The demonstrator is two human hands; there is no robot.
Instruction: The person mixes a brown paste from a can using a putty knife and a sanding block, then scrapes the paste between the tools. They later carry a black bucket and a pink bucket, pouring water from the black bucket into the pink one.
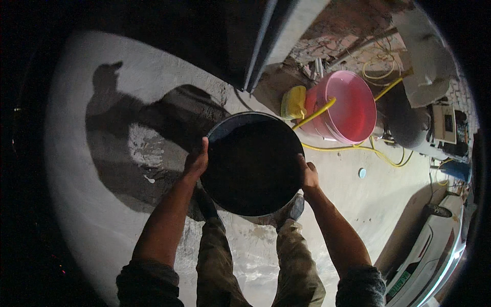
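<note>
A round black tub (250,166) hangs in front of me, above the floor and over my feet. Its inside is too dark to tell whether anything is in it. My left hand (197,162) grips its left rim, thumb up along the side. On the opposite side, my right hand (308,176) is closed around the rim. Beyond the tub, to the right, stands a large pink bucket (316,125) with a yellow hose (317,112) running across it. A yellow container (294,102) sits against the bucket's left side.
Yellow hose loops lie on the concrete floor (337,194), near a small pale blue disc (362,173). A dark panel with a metal edge (258,46) rises ahead. At the far right are clutter and a dark rounded tank (407,125). A white car (427,256) stands lower right.
</note>
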